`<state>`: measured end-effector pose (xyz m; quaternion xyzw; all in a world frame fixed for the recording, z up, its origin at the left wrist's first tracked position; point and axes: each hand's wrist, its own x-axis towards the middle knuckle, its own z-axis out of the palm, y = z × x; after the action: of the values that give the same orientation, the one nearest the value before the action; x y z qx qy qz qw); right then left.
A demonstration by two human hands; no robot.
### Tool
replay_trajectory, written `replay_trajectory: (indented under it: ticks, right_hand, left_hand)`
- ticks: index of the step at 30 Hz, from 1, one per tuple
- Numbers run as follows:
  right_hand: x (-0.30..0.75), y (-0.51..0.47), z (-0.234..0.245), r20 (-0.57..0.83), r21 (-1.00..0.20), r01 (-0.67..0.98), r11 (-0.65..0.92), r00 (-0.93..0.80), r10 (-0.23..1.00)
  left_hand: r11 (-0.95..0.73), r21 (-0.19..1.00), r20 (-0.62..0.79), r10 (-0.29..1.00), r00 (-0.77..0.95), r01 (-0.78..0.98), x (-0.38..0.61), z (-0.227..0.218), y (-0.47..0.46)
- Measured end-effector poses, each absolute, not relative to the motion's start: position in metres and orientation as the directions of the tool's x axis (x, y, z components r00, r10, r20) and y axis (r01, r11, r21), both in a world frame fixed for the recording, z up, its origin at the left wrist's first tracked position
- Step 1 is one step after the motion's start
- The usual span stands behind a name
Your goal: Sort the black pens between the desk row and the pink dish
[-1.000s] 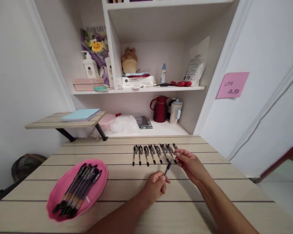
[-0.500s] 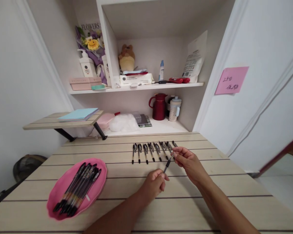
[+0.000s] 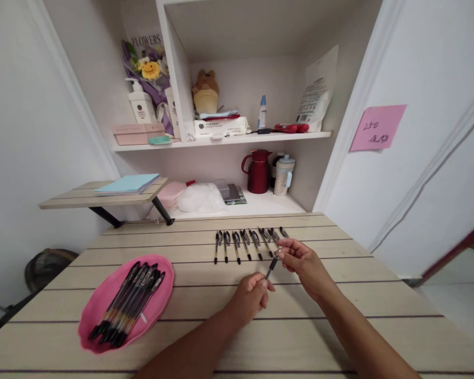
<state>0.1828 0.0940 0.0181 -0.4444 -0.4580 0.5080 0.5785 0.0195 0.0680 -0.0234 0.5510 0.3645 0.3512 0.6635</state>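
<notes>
My left hand (image 3: 250, 296) is closed in a pinch around the lower end of a black pen (image 3: 271, 266), held just above the wooden table (image 3: 205, 305). My right hand (image 3: 300, 260) pinches the same pen's upper end, close to the right end of a row of several black pens (image 3: 247, 243) laid side by side on the table. At the left, a pink tray (image 3: 102, 302) holds a pile of several more black pens (image 3: 128, 302).
Behind the table a white shelf unit holds a red jug (image 3: 257, 171), a pale mug (image 3: 283, 178), bottles, a plush toy and boxes. A small wooden side shelf (image 3: 98, 196) with a blue booklet juts out at the left. A pink note (image 3: 376, 127) sticks to the right wall.
Both hands have stayed on the same pen between them; the right hand's pinch shifted slightly along it. The view tilted a little.
</notes>
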Motion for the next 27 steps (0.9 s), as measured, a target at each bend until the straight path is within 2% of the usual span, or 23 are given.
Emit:
replay_trajectory:
  ticks: [9, 17, 23, 27]
  right_hand:
    - [0.181, 0.094, 0.019, 0.087, -0.980, -0.168, 0.102, 0.096, 0.992]
    - [0.179, 0.090, 0.021, 0.084, -0.982, -0.170, 0.086, 0.020, 0.996]
    - [0.183, 0.090, 0.020, -0.025, -0.982, -0.188, -0.036, -0.062, 0.998]
    - [0.183, 0.091, 0.016, -0.047, -0.980, -0.190, -0.061, -0.073, 0.996]
  left_hand:
    - [0.121, 0.992, -0.087, 0.889, 0.450, -0.047, 0.021, -0.033, 0.071]
    - [0.081, 0.995, -0.043, 0.889, 0.455, -0.065, 0.020, -0.036, 0.071]
    - [0.064, 0.997, -0.038, 0.876, 0.481, -0.038, 0.018, -0.035, 0.071]
    - [0.040, 0.998, -0.015, 0.875, 0.484, -0.041, 0.017, -0.036, 0.070]
